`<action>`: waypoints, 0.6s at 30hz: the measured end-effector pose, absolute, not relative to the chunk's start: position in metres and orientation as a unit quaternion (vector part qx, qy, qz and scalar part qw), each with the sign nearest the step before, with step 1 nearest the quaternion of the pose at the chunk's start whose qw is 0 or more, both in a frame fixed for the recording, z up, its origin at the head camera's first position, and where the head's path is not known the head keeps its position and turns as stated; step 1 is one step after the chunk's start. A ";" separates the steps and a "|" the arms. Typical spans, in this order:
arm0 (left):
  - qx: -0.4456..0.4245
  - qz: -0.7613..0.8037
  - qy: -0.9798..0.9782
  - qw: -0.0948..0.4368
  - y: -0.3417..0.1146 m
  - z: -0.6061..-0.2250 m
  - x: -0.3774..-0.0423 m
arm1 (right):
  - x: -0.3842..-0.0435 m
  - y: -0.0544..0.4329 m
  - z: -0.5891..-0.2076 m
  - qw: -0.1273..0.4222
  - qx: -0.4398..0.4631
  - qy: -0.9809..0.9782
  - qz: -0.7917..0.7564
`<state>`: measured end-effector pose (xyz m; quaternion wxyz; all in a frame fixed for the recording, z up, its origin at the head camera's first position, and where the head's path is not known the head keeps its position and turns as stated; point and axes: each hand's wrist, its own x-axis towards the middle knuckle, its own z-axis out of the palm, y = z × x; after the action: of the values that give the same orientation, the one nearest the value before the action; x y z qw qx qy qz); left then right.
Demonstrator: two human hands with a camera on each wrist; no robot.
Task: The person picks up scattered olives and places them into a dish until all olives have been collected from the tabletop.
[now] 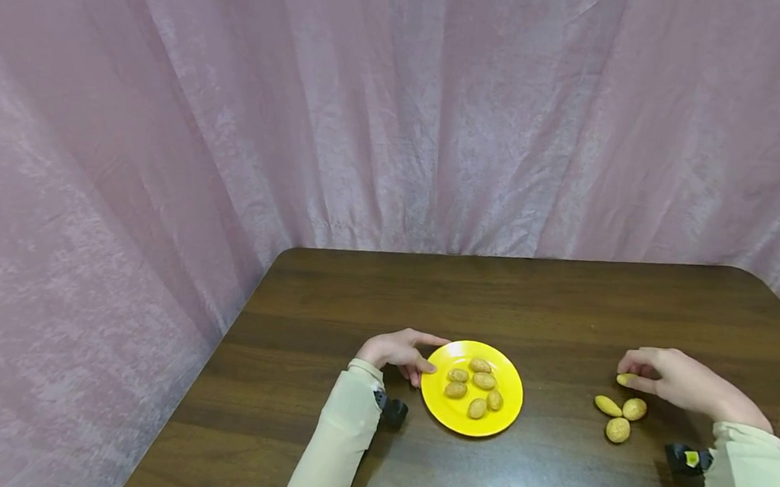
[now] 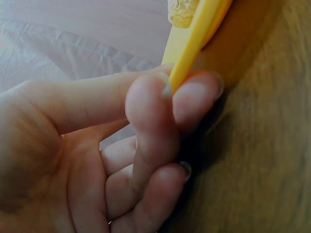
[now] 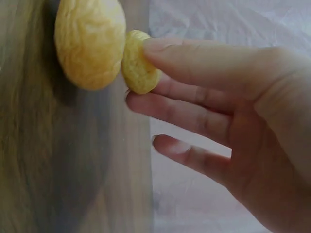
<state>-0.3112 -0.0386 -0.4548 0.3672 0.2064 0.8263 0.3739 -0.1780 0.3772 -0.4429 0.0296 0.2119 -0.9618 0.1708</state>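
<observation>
My left hand [image 1: 400, 353] pinches the left rim of a round yellow plate [image 1: 438, 400], thumb on top and fingers underneath; the left wrist view shows the plate edge [image 2: 194, 46] between them. Several small yellow potatoes [image 1: 484, 381] lie on the plate. Over to the right, my right hand [image 1: 685, 383] pinches a small potato [image 3: 136, 63] between thumb and fingertips, and its other fingers spread loosely. Just in front of that hand lie three more potatoes on the table: a slender one [image 1: 607, 405], an oval one [image 1: 634, 409] and a rounder one [image 1: 617, 430].
Both the plate and the loose potatoes are on a dark brown wooden table [image 1: 563, 311] with rounded far corners. A pink velvety curtain [image 1: 399, 122] hangs behind it and to the left. Small black cameras [image 1: 393, 412] are strapped at the wrists.
</observation>
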 end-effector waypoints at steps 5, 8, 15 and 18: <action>0.204 0.377 0.825 0.369 -0.039 -0.455 -0.312 | -0.179 0.365 -0.437 0.101 0.226 -0.957 0.148; 0.202 0.378 0.825 0.369 -0.039 -0.454 -0.312 | -0.180 0.355 -0.431 0.121 0.221 -0.958 0.136; 0.198 0.381 0.826 0.366 -0.039 -0.454 -0.312 | -0.182 0.329 -0.423 0.107 0.199 -0.965 0.131; 0.196 0.380 0.826 0.367 -0.039 -0.454 -0.311 | -0.181 0.317 -0.423 0.104 0.199 -0.965 0.134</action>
<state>-0.3114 -0.0387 -0.4543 0.3673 0.1965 0.8258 0.3802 -0.1811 0.3165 -0.4225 0.1041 0.1987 -0.9652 0.1344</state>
